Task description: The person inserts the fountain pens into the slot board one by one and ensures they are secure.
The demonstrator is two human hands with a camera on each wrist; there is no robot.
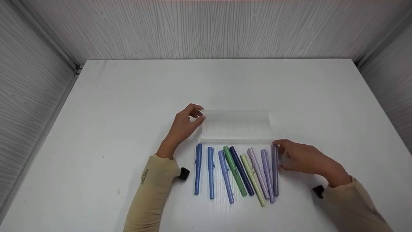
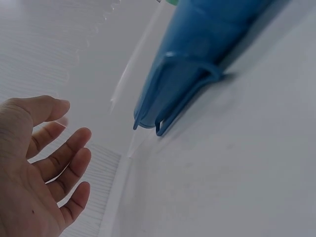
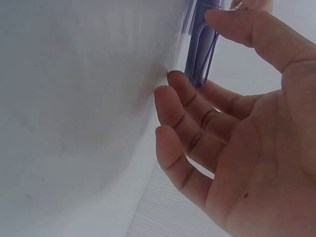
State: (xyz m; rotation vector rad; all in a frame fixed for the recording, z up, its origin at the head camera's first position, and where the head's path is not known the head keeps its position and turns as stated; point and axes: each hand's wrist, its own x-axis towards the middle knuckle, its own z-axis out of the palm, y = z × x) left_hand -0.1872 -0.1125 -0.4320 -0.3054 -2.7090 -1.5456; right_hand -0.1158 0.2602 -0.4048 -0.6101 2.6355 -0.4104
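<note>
A clear plastic tray [image 1: 238, 140] lies on the table behind a row of capped pens. My left hand [image 1: 185, 125] is at the tray's left side, thumb and fingers apart and loosely bent around its far left corner. In the left wrist view, a blue pen [image 2: 197, 44] with a wire clip lies close beyond that hand. At the row's right end, my right hand [image 1: 305, 158] holds a dark purple pen [image 1: 275, 180] by its cap. The right wrist view shows the thumb on the cap's side and the index finger at its end.
Between the two end pens lie a light blue pen [image 1: 210, 177], a green pen [image 1: 235, 170], a navy pen [image 1: 242, 170], a yellow-green pen [image 1: 253, 182], a lilac pen [image 1: 258, 174] and others, some slanted and nearly touching. Wood-grain panels [image 1: 206, 29] enclose the white table [image 1: 128, 96].
</note>
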